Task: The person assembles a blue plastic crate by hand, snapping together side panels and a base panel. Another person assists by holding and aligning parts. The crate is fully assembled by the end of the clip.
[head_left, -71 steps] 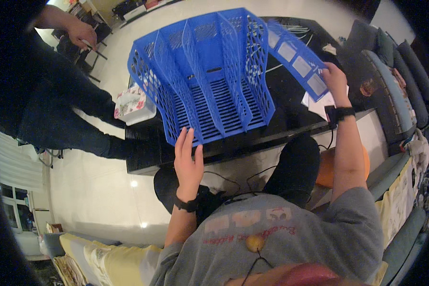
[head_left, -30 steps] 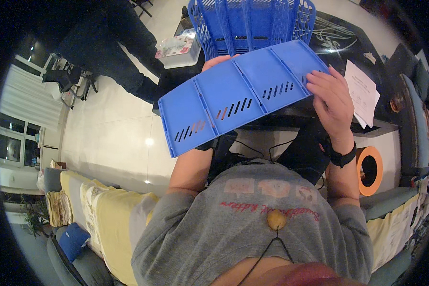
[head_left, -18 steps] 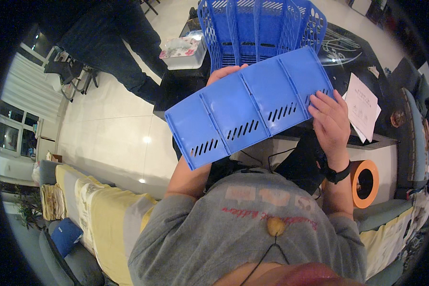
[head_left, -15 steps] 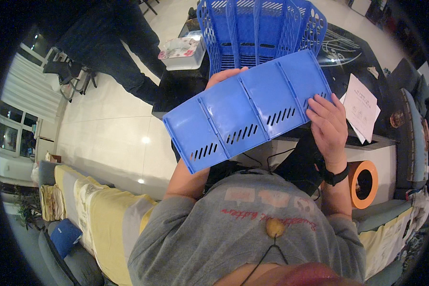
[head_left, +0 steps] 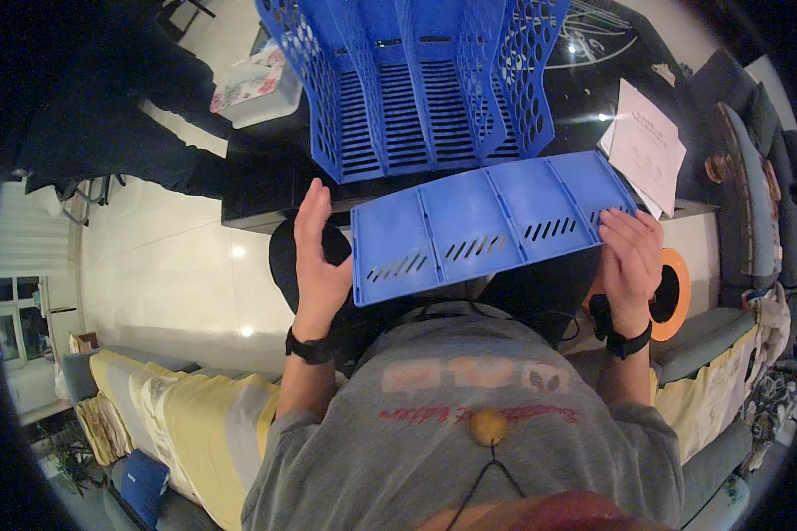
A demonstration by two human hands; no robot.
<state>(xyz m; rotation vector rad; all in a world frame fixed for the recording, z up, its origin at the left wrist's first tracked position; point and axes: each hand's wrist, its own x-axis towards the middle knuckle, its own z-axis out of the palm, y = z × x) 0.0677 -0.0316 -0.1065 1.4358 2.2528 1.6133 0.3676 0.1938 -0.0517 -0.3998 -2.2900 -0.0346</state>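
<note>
A blue plastic panel [head_left: 466, 211], split into several sections with slanted slots, is held up in front of my chest, its right end a little higher. My right hand [head_left: 632, 267] grips its right end, fingers over the slotted face. At the left end, my left hand [head_left: 321, 274] stands open with fingers stretched upward, the thumb side at the panel's edge; I cannot tell if it touches. Just beyond the panel, a blue file rack [head_left: 407, 124] with upright dividers and perforated sides stands on the black table [head_left: 270, 181].
White printed sheets [head_left: 646, 142] lie on the table at right. A flower-patterned white box [head_left: 261, 93] sits at left, near a person in dark clothes [head_left: 106, 97]. An orange round bin [head_left: 673, 296] stands by the sofa [head_left: 173, 398].
My left hand has come out from behind the panel to its left edge and opened. The panel has lowered slightly and levelled out. The rack now appears lower and further left in view.
</note>
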